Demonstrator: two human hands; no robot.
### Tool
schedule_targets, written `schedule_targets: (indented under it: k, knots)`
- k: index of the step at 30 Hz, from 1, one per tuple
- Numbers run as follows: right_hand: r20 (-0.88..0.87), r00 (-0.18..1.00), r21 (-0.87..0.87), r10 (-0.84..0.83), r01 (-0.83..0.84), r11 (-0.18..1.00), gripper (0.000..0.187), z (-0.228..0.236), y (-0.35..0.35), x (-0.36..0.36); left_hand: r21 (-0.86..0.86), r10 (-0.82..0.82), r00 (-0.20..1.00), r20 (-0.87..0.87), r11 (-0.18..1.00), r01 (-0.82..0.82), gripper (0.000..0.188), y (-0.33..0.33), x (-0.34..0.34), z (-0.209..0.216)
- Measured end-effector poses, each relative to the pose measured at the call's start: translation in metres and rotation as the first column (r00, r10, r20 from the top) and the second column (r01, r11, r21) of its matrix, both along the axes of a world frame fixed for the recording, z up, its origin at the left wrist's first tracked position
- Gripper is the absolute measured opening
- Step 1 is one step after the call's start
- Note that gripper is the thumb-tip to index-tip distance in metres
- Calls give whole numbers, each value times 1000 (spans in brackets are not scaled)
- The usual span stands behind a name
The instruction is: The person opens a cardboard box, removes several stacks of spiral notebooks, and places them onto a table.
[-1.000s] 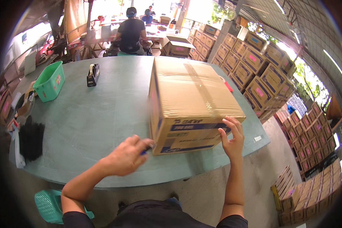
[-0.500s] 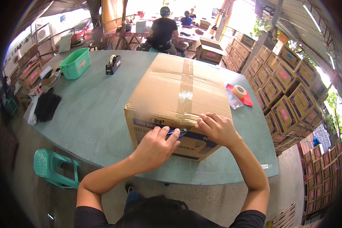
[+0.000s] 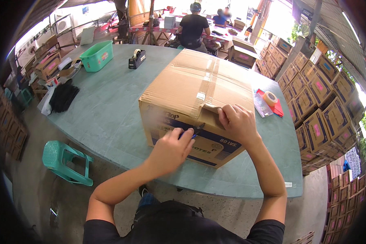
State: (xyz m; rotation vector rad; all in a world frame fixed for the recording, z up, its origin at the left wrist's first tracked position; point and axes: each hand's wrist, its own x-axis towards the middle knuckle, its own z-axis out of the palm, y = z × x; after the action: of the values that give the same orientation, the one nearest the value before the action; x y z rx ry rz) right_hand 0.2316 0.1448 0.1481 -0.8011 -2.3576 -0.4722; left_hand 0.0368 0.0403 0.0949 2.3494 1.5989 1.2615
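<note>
From my remote feed I logged the carton (image 3: 171, 91) standing on the green table (image 3: 110, 105). The left hand (image 3: 168, 149) had its fingers pressed together around a blue cutter (image 3: 188, 133), blade by the carton's front face; contact I couldn't tell. The right hand (image 3: 239, 124) pinched a raised flap edge (image 3: 210, 108). Risks, as I judged: the blade slipping toward those fingers under force, or a hard pull tearing the flap.

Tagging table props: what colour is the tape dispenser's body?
Black tape dispenser; best in head view.
</note>
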Motion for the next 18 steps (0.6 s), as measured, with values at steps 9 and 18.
schedule_targets:
  k: [9, 18]
  knots:
    - [268, 920, -180, 286, -243, 953, 15, 22, 6, -35, 57, 74, 962, -262, 996, -62, 31, -6, -31, 31]
    - [300, 917, 105, 263, -306, 946, 12, 4, 11, -32, 79, 91, 876, -473, 995, -61, 32, -4, -32, 42]
